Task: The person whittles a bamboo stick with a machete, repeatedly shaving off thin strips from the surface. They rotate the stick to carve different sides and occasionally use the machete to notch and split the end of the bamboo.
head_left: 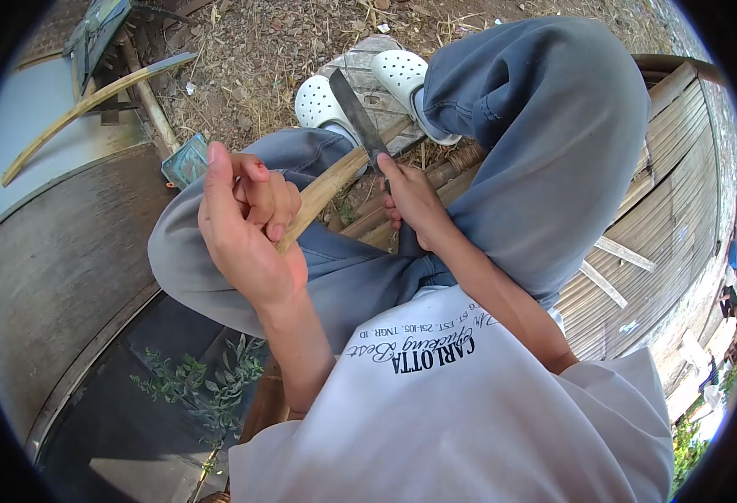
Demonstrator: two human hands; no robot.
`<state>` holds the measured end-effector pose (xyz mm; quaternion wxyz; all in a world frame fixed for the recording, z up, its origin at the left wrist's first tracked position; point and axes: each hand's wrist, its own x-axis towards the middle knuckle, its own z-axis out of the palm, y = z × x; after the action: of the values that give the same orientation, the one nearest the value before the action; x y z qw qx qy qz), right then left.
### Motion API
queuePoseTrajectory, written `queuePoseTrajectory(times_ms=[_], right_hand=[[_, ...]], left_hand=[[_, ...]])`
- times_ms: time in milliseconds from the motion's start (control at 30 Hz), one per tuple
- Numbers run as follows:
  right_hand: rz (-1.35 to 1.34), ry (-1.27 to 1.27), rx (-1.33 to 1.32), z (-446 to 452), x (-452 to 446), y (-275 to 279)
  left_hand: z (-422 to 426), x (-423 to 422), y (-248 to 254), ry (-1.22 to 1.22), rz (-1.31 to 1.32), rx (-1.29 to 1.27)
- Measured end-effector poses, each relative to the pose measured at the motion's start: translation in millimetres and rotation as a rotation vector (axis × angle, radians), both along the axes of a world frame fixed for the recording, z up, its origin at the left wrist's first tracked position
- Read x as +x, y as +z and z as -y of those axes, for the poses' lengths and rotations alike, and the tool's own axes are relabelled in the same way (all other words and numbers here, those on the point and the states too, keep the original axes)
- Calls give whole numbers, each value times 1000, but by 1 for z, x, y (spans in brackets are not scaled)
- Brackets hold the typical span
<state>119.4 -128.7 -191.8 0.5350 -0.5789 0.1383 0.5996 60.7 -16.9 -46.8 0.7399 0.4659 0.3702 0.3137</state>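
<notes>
A pale piece of split bamboo or wood (325, 191) slants up from my left hand (255, 220). Its lower end lies against the palm under my curled lower fingers, while the thumb and forefinger stick up loosely. A small red spot shows on the forefinger. My right hand (412, 201) is closed round the dark handle of a long knife (356, 111), thumb near the base of the blade. The blade points up and away, crossing the pale piece near its far end. Both hands are above my lap, between my bent knees.
My feet in white clogs (321, 102) rest on a worn wooden board (367, 60). A slatted bamboo seat (666, 180) extends right. At left are a curved bamboo strip (92, 105), a blue box (186, 161), a grey panel (58, 277) and a leafy plant (209, 386).
</notes>
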Motion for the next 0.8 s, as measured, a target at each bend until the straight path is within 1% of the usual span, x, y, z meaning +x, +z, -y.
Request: queuePoseTrajectory(times_ms=[67,100,167,233,300,333,367,433,467,500,567,600,633,700,733,800], right_hand=[[42,50,26,-1,0,6],[41,55,26,-3,-2,18],[165,181,124,-5,-10,43],[161,160,126,-5,-10,28],[173,106,-22,-6,-6,7],[183,130,19,-7,-6,32],[184,133,20,-9,-10,43],[307,235,137,-8,-21,56],[451,252,105,-9,-23,42],[455,254,113,-11,-18,43],[154,204,-20,-16,-10,47],[328,229,81,-13,-18,49],[320,233,77,-12,-22,49],[466,215,143,-10,-25,54],[232,198,55,-14,-13,50],[284,182,85,-17,-14,49]], left_hand=[[6,3,0,82,-103,112],[5,3,1,87,-104,112],[3,4,1,163,-158,150],[8,6,2,169,-179,157],[9,7,4,173,-178,177],[8,8,5,190,-186,178],[8,8,4,211,-199,171],[6,8,3,217,-211,162],[4,7,4,213,-213,166],[4,6,4,218,-209,173],[2,2,2,223,-175,148],[2,3,2,225,-176,152],[4,5,4,231,-170,145],[5,5,3,239,-165,129],[5,4,2,239,-166,133],[2,6,3,229,-151,151]])
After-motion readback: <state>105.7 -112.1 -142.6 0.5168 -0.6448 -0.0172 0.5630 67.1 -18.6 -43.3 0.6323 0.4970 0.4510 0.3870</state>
